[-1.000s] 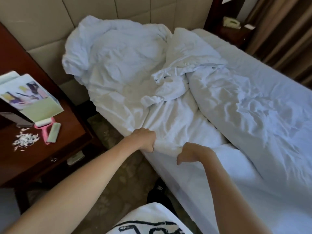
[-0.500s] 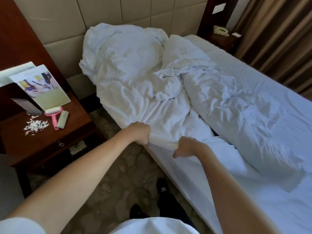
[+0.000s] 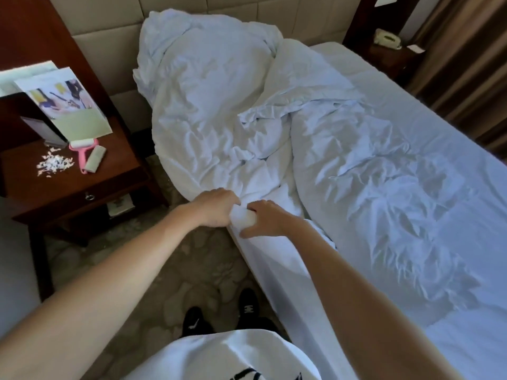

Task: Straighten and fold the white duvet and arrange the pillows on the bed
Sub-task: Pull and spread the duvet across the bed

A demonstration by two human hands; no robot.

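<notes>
At the far left, a dark wooden nightstand (image 3: 82,182) was seen beside the bed, bearing propped leaflets (image 3: 65,105), a pink lint roller (image 3: 82,149) and a scatter of white scraps (image 3: 55,164). None of these was touched.

Nearer the middle, the left hand (image 3: 216,205) was closed on a bunched fold at the near edge of the white duvet (image 3: 208,111), at the side of the bed (image 3: 428,349). Just beside it, almost touching, the right hand (image 3: 262,218) was clenched on the same small wad of cloth, so that both grips were gathered at one spot. Neither hand could be called nearer; they were set level along the mattress edge.

From that spot the duvet lay away from the hands and up toward the padded headboard (image 3: 115,42), heaped in a crumpled mass with one part piled against the headboard and a second lobe (image 3: 365,171) spread rightward over the sheet. Its long axis could not be read with certainty in such a heap, though the bulk appeared to run from the hands toward the headboard. It was judged that the coming move would turn on this: the held edge would have to be drawn toward the foot of the bed, away from the heap, with the hands parted along the edge.

No pillow could be told apart from the bedding. At the far right, a second nightstand with a telephone (image 3: 388,39) and brown curtains (image 3: 463,64) were seen.
</notes>
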